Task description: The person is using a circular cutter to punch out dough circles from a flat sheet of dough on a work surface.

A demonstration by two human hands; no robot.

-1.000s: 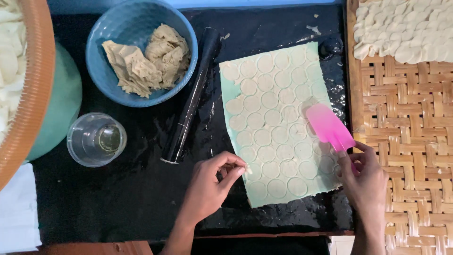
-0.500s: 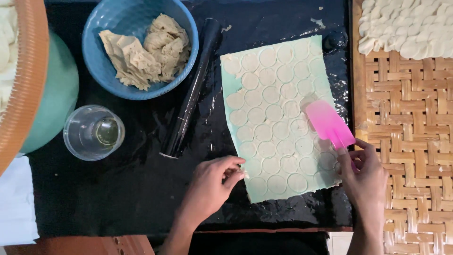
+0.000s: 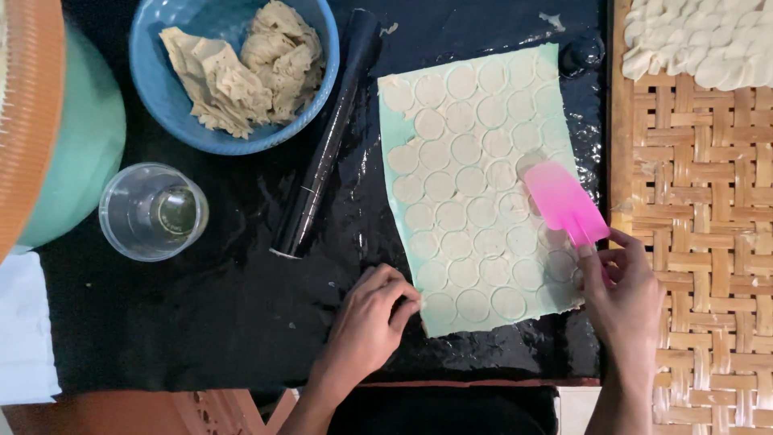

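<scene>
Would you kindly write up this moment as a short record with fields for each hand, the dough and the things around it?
Left hand: fingertips on the lower left edge of the dough sheet
Right hand: holds a pink spatula, blade lying on the sheet
Dough sheet: pale, scored all over with cut circles, on a light green mat
Work surface: black, glossy
Left of sheet: black rolling pin, blue bowl of dough scraps, clear cup
Right: woven tray holding shaped dough pieces
</scene>
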